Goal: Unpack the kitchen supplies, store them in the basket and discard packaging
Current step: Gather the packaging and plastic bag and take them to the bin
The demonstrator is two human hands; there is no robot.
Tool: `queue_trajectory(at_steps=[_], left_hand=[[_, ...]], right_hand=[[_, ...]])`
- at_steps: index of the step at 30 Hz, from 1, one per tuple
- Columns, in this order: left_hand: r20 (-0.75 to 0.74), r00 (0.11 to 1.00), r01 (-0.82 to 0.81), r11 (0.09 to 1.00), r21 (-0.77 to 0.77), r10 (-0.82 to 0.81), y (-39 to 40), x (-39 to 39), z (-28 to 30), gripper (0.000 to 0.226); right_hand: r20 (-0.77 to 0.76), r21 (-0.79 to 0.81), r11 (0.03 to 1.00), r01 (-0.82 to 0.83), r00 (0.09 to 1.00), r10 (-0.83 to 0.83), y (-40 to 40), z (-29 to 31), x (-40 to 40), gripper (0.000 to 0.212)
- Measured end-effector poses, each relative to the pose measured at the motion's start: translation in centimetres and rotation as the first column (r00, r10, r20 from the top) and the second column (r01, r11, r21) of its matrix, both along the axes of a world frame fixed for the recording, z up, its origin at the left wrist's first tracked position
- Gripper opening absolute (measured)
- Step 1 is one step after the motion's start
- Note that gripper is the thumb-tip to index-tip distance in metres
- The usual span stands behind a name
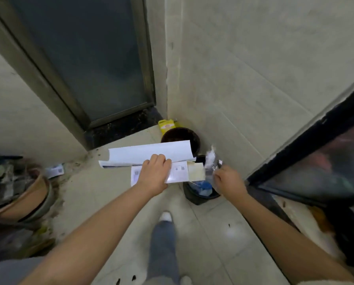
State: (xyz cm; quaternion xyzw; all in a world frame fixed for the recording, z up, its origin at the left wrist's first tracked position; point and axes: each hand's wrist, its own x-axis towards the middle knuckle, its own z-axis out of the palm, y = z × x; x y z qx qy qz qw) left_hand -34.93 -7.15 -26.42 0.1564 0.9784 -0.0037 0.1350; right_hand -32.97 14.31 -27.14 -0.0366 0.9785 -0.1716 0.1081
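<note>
My left hand point(154, 174) grips a bundle of flattened white packaging point(149, 154) with barcode labels and an open box flap, held over the floor just left of a dark trash bin point(200, 195). My right hand point(228, 179) pinches crumpled clear plastic wrap point(210, 161) directly above that bin. Blue and white rubbish shows inside the bin. Both forearms reach forward from the bottom of the view.
A dark round bucket point(181, 137) and a yellow package point(167, 126) stand in the wall corner behind the bin. A grey door point(85, 58) is at the upper left, a black-edged counter point(307, 145) on the right, and cluttered pots point(22, 194) on the left.
</note>
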Motion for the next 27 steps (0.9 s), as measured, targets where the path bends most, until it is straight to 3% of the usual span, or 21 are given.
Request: queue_trajectory(at_steps=[3,7,8,10,12,15,18,21,24,27], left_hand=[[0.079,0.996,0.034,0.998,0.043,-0.038,1.7,-6.2,-3.6,0.060],[0.274,0.962,-0.033,0.983,0.181,-0.018,3.7,-13.9,-8.7,0.063],[0.342,0.940,-0.089,0.972,0.216,0.011,4.2,-15.4,-10.0,0.065],[0.459,0.887,-0.188,0.947,0.259,0.050,5.6,-18.3,-12.6,0.064],[0.555,0.828,-0.289,0.909,0.300,0.079,7.2,-20.6,-15.7,0.063],[0.693,0.714,-0.457,0.818,0.350,0.102,9.9,-22.9,-20.9,0.064],[0.770,0.630,-0.586,0.713,0.385,0.102,12.7,-24.5,-26.4,0.041],[0.827,0.557,-0.642,0.673,0.368,0.078,14.9,-25.1,-31.8,0.048],[0.834,0.549,-0.596,0.725,0.344,0.056,16.6,-25.6,-37.9,0.055],[0.819,0.573,-0.509,0.800,0.317,0.040,17.8,-25.6,-43.8,0.040]], right_hand=[[0.094,-0.044,0.968,0.246,0.966,-0.241,2.8,-4.2,-4.7,0.017],[0.188,-0.078,0.912,0.402,0.905,-0.382,4.3,-8.2,-10.5,0.021],[0.196,-0.172,0.853,0.493,0.866,-0.461,4.5,-9.0,-11.8,0.020],[0.217,-0.360,0.643,0.676,0.731,-0.647,5.1,-10.6,-13.8,0.018],[0.279,-0.431,0.437,0.789,0.577,-0.767,5.6,-12.8,-15.2,0.017],[0.395,-0.423,0.234,0.875,0.411,-0.822,6.5,-17.7,-16.6,0.015],[0.529,-0.359,0.052,0.932,0.249,-0.811,7.4,-23.0,-17.1,0.017],[0.626,-0.313,-0.117,0.943,0.112,-0.772,7.9,-27.8,-17.3,0.028],[0.665,-0.271,-0.166,0.948,0.060,-0.744,8.4,-33.2,-18.3,0.029],[0.620,-0.240,-0.005,0.971,0.149,-0.770,9.2,-38.4,-19.1,0.023]])
